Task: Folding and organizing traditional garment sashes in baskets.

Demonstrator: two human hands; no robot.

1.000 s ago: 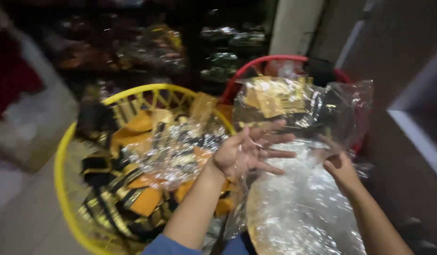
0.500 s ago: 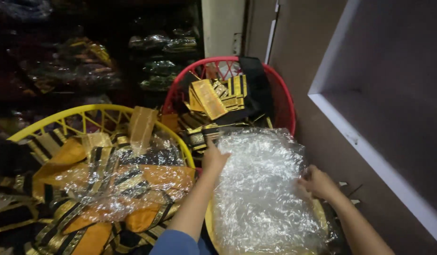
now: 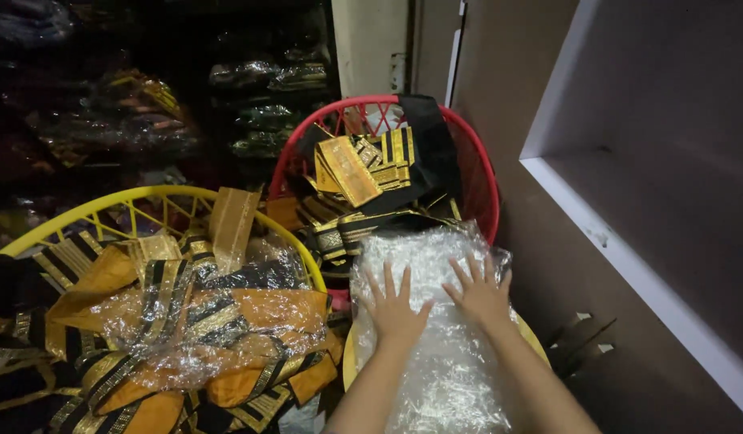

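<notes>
Both hands lie flat, palms down, on a stack of clear crinkled plastic bags (image 3: 436, 354) in front of me. My left hand (image 3: 394, 307) presses the left part of the stack with fingers spread. My right hand (image 3: 480, 291) rests beside it on the upper right part, fingers also spread. Neither hand grips anything. The stack sits on something yellow (image 3: 349, 362), mostly hidden under the plastic.
A red basket (image 3: 476, 161) behind the bags holds black and gold folded cloth (image 3: 363, 173). A yellow basket (image 3: 138, 197) at left holds orange, black and gold cloth, partly under clear plastic (image 3: 195, 329). A brown wall with a white-edged recess (image 3: 620, 257) stands at right. Dark shelves of wrapped goods stand behind.
The bag held up in the air a second ago has come down onto the stack. Both hands moved from the stack's sides onto its top and now lie flat.
</notes>
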